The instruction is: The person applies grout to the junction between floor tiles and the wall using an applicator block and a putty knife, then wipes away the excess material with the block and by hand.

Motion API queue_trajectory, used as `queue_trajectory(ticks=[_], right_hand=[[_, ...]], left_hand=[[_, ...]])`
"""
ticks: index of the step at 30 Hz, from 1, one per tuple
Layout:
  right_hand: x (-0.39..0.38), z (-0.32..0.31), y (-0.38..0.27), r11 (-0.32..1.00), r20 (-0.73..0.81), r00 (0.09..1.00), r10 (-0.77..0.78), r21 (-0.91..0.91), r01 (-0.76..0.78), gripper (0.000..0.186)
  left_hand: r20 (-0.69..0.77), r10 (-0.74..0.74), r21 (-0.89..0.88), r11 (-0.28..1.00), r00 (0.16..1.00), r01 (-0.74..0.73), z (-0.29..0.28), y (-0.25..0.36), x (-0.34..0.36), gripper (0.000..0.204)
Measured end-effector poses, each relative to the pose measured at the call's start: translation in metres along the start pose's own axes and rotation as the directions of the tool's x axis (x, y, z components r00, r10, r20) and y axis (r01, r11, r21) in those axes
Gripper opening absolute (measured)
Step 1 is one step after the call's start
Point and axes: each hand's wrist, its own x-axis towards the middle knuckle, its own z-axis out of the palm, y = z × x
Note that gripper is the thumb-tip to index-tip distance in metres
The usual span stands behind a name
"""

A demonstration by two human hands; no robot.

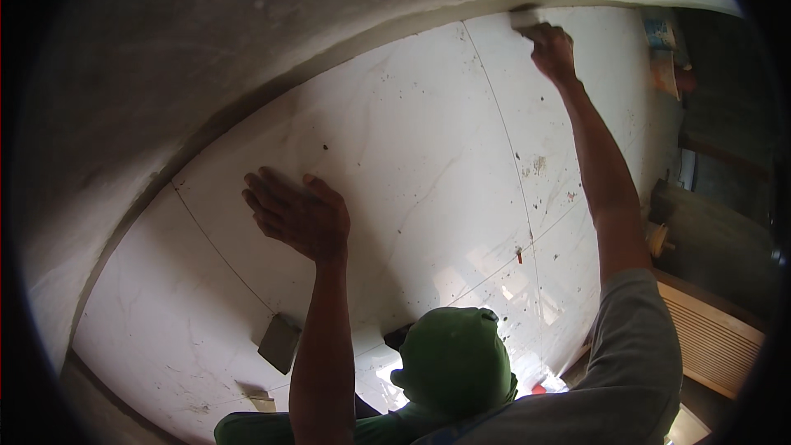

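Note:
My left hand [298, 213] is open, its fingers spread over a large white marble-patterned tile [395, 148]; whether the palm presses on it I cannot tell. At the far right, my right hand [554, 49] reaches along the tile's edge where it meets the grey wall. Its fingers are closed on a small flat pale-and-dark piece [527, 16], blurred and partly hidden by the hand. Thin dark joint lines cross the tiled surface, which is spotted with dirt.
A grey square block [280, 344] lies beside my left forearm. Between my arms shows a green cap [456, 363]. The grey wall [222, 41] curves along the far side. A slatted wooden panel [713, 334] and a blue-and-white package [659, 35] are on the right.

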Motion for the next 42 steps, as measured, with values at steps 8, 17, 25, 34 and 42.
queue_trajectory(ticks=[8,17,25,34,42], right_hand=[[0.016,-0.015,-0.051,1.0,-0.021,1.0,-0.013,-0.002,0.013,0.06],[0.002,-0.034,-0.106,0.998,0.005,0.999,-0.039,0.054,0.039,0.053],[-0.006,-0.028,-0.137,0.998,-0.037,0.999,-0.028,0.051,0.03,0.023],[0.016,-0.104,-0.138,0.922,0.367,0.856,0.364,-0.015,-0.386,0.031],[0.023,-0.11,-0.214,0.916,0.265,0.934,0.241,0.257,-0.309,0.038]], left_hand=[[-0.011,-0.001,0.017,1.0,1.0,0.001,0.001,-0.007,0.0,0.071],[-0.053,0.023,0.048,0.999,0.998,-0.021,0.005,-0.01,-0.002,0.071],[-0.091,0.024,0.026,0.999,0.996,-0.022,0.007,-0.007,-0.003,0.068],[-0.097,-0.003,-0.015,1.0,0.995,0.001,0.004,-0.003,-0.004,0.07],[-0.051,-0.043,-0.059,0.997,0.998,0.04,0.005,-0.011,-0.004,0.071]])
